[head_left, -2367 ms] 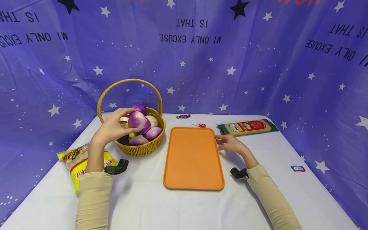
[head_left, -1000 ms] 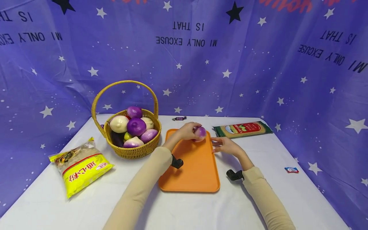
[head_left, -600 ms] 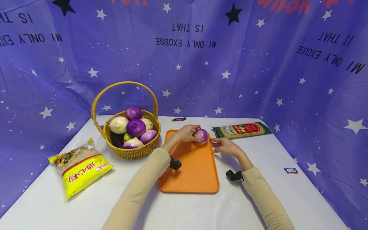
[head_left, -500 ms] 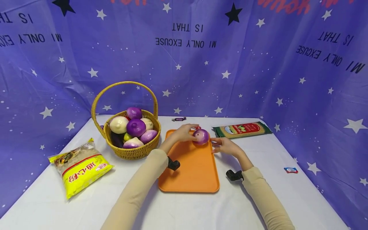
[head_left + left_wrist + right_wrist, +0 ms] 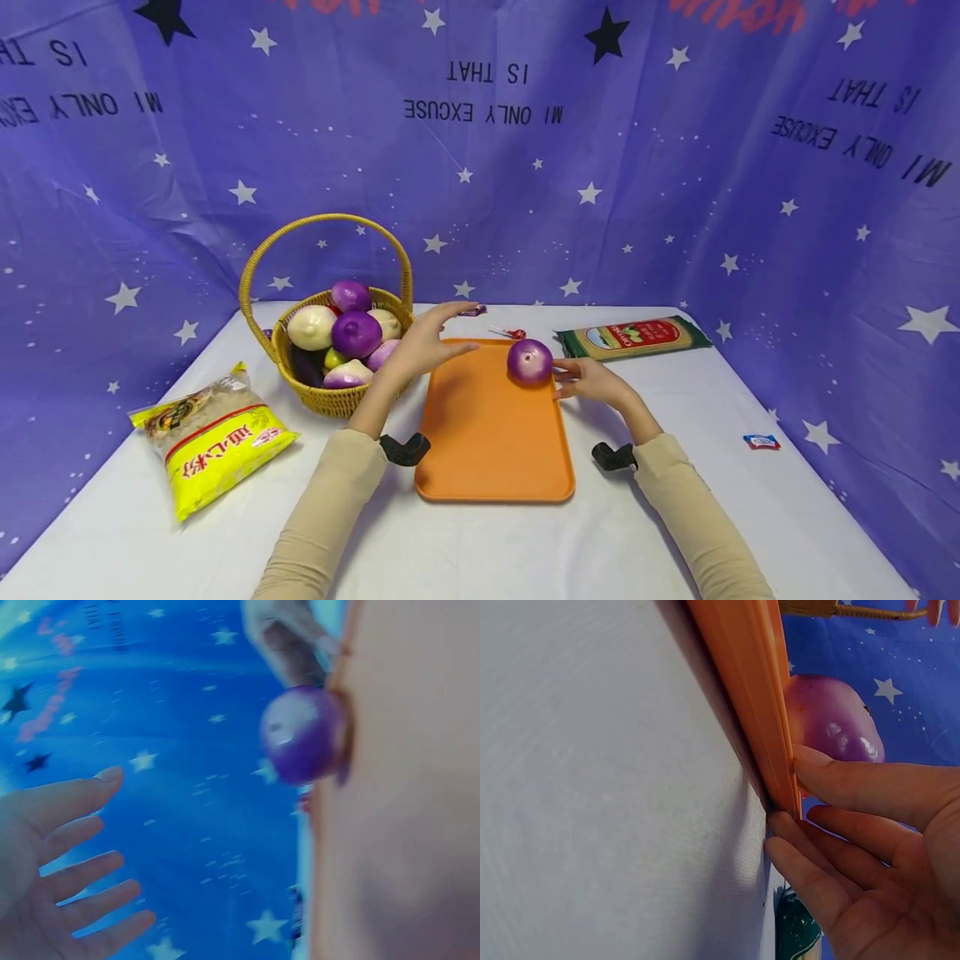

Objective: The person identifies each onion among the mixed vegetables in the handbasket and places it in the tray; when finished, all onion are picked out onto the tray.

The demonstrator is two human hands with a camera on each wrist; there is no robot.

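Observation:
A glossy purple onion (image 5: 530, 362), paler on top, sits at the far right corner of the orange tray (image 5: 495, 442). My left hand (image 5: 429, 346) hovers over the tray's far left corner, thumb and fingers spread, holding nothing. In the left wrist view its fingers (image 5: 97, 907) are straight and well apart from the onion. My right hand (image 5: 592, 383) pinches the tray's right edge beside the onion. The right wrist view shows its thumb (image 5: 832, 776) on the rim and its fingers against the tray's outer side.
At the left stands a wicker basket (image 5: 341, 404) full of onions and other vegetables, its handle upright. A yellow pasta bag (image 5: 217, 446) lies in front of it. Beyond the tray are a lollipop (image 5: 513, 333), a purple-wrapped candy (image 5: 474, 311) and a green-ended packet (image 5: 633, 337). A small wrapped candy (image 5: 762, 442) is at right.
My left hand carried the onion from the basket to the tray's far right corner, let go and drew back left. My right hand has stayed at the tray's edge.

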